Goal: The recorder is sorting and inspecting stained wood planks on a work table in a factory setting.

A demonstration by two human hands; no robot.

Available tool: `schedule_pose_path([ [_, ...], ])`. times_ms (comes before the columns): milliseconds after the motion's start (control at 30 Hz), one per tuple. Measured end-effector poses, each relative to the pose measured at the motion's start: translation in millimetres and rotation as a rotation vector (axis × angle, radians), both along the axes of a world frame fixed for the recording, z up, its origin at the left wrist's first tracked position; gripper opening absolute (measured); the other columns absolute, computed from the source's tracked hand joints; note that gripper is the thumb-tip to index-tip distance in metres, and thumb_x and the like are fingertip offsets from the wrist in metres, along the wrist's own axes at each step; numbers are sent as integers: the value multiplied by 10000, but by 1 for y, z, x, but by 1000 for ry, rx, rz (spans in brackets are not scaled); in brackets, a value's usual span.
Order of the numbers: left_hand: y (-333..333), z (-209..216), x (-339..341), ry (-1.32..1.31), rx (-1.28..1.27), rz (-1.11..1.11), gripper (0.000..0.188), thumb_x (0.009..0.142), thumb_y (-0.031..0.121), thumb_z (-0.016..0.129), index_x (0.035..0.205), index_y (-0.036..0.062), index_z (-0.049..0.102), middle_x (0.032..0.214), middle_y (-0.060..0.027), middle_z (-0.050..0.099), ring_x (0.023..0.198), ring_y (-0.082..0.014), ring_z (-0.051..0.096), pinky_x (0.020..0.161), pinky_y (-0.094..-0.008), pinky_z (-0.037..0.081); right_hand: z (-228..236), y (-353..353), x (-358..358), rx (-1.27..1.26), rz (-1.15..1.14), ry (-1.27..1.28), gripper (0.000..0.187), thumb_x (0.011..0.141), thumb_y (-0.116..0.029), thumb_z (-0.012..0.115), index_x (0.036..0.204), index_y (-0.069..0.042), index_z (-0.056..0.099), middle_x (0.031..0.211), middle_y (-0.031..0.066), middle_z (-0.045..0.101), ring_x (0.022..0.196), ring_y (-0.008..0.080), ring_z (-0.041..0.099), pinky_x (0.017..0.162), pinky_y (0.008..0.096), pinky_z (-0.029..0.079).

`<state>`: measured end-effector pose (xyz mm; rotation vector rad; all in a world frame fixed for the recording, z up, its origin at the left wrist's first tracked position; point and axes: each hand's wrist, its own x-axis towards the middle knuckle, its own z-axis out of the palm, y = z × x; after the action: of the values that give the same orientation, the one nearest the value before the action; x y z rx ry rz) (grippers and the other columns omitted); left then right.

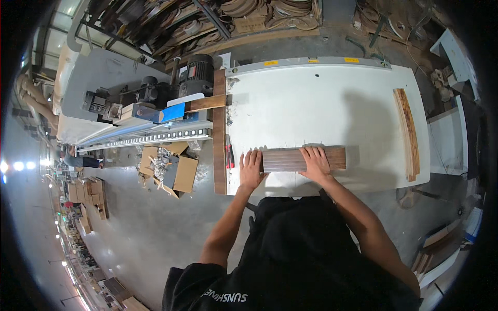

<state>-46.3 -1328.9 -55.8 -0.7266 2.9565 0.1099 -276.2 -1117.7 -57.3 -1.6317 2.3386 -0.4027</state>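
Note:
A bundle of dark brown wood strips point(284, 159) lies lengthwise on a white worktable point(311, 114), close to its near edge. My left hand point(251, 170) rests at the bundle's left end, fingers stretched toward the far side and thumb near the front corner. Across the top of the strips lies my right hand point(316, 161), its fingers reaching the far edge and its thumb on the near side, gripping the bundle. Just left of my left hand is a red-and-black hand tool point(229, 153), its exact kind unclear.
Long striped wood pieces point(408, 132) lie at the table's right. A metal rail point(311, 62) borders the far edge. Left of the table stands a machine with a dark motor point(199, 75) and a blue-covered part point(173, 112). An open cardboard box point(185, 173) sits on the floor.

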Motion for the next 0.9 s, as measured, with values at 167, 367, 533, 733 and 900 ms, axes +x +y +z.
schedule_pose_path([
  [167, -11, 10, -14, 39, 124, 32, 1053, 641, 428, 967, 1497, 82, 461, 1444, -145, 531, 1408, -364, 446, 1252, -550, 239, -5, -6, 10, 26, -77, 23, 959, 690, -345, 948, 1487, -72, 490, 1396, 143, 518, 1376, 328, 451, 1286, 517, 230],
  [367, -26, 24, -20, 10, 160, -29, 985, 645, 462, 955, 1438, 87, 505, 1387, -130, 552, 1378, -356, 467, 1223, -533, 272, -3, -13, 14, 16, -125, 1, 955, 700, -325, 938, 1505, -104, 473, 1354, 131, 517, 1366, 327, 463, 1298, 550, 216],
  [533, -96, 27, -26, -179, 307, -315, 961, 808, 658, 757, 1493, 34, 505, 1451, -152, 563, 1408, -343, 460, 1240, -533, 258, -16, -12, 17, 19, -157, 28, 940, 681, -329, 937, 1485, -138, 487, 1358, 115, 520, 1369, 321, 471, 1301, 553, 217],
  [733, -311, 14, -55, -156, -169, -26, 865, 885, 395, 767, 1572, 12, 407, 1547, -180, 523, 1422, -391, 483, 1222, -532, 325, -13, -9, 20, 108, -187, 33, 983, 700, -329, 944, 1524, -147, 440, 1486, 99, 493, 1472, 317, 403, 1321, 539, 187],
  [900, -410, 13, -91, -401, -221, -123, 930, 824, 321, 838, 1606, 105, 382, 1451, -245, 598, 1412, -417, 511, 1272, -611, 206, -19, -9, 22, 32, -202, 62, 986, 648, -386, 963, 1479, -154, 486, 1502, 91, 484, 1490, 325, 392, 1312, 541, 228],
])
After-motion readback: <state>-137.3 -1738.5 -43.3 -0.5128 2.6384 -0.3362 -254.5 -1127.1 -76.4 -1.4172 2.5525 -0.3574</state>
